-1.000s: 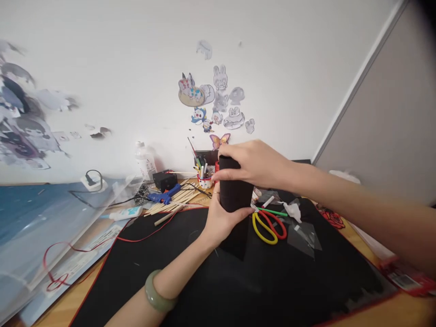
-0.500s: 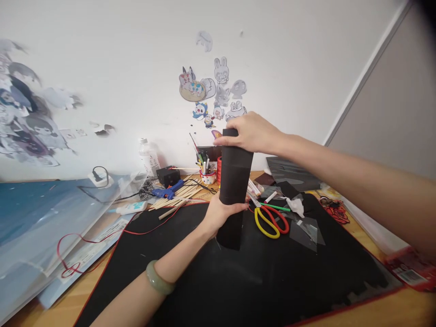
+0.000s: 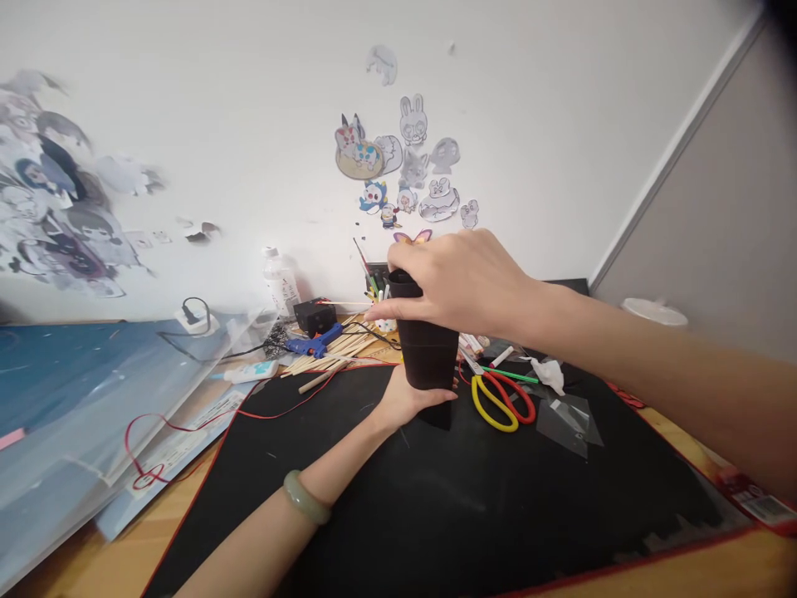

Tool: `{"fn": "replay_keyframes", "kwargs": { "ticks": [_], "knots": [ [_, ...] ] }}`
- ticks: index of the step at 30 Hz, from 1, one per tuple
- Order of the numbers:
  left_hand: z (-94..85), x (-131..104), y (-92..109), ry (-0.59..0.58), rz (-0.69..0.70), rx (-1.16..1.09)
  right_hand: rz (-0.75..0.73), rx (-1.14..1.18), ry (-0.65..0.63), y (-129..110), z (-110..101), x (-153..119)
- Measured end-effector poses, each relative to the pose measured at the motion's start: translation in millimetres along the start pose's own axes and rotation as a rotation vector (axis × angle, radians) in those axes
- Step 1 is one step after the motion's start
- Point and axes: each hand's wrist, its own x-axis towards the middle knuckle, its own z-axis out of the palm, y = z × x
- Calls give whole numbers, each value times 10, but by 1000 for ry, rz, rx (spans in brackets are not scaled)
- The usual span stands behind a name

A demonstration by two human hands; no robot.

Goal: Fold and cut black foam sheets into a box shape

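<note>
A tall black tube (image 3: pixel 428 353), apparently of rolled sheet or card, stands nearly upright over the black mat (image 3: pixel 374 498), its top opening tilted toward me. My left hand (image 3: pixel 408 400) is wrapped round its lower part, thumb across the front. At the upper end, my right hand (image 3: pixel 452 278) grips the rim, with its thumb at the near side and its fingers over the far side. Some fingers of both hands are hidden behind the tube. Scissors (image 3: pixel 495 403) with yellow and red handles lie just right of it.
Behind on the left are a blue glue gun (image 3: pixel 315 342), wooden sticks (image 3: pixel 324 359), a glue bottle (image 3: pixel 249 371) and a plastic bottle (image 3: pixel 280 284). Red ribbon (image 3: pixel 274 415) trails leftward. A crumpled tissue (image 3: pixel 549 375) and clear plastic pieces (image 3: pixel 569 423) lie on the right.
My right hand has moved lower and closer, and the tube's top has tipped toward me, showing its opening. My left hand keeps its hold. The whole view has shifted slightly.
</note>
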Motion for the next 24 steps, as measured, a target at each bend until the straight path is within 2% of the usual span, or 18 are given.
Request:
{"fn": "replay_keyframes", "kwargs": {
  "ticks": [4, 8, 11, 15, 18, 20, 21, 22, 24],
  "knots": [
    [2, 24, -74, -53, -32, 28, 52, -19, 8, 139, 51, -63],
    [6, 37, -230, -125, -113, 62, 156, -1, 4, 292, 146, -146],
    [13, 44, -259, -173, -167, 76, 251, 32, -20, 475, 215, -203],
    [-4, 74, -86, -232, -223, 72, 443, 61, -142, 858, 293, -322],
    [-62, 139, 123, -288, -268, 106, 530, -42, -240, 1026, 317, -414],
    [-108, 207, 266, -332, -294, 155, 383, -58, -239, 964, 303, -451],
    [-127, 244, 337, -358, -304, 182, 247, -32, -242, 881, 288, -466],
    [-142, 282, 409, -391, -314, 210, 118, 19, -280, 775, 270, -480],
    [-153, 353, 559, -479, -334, 267, -40, 137, -419, 548, 234, -518]
  ]
}}
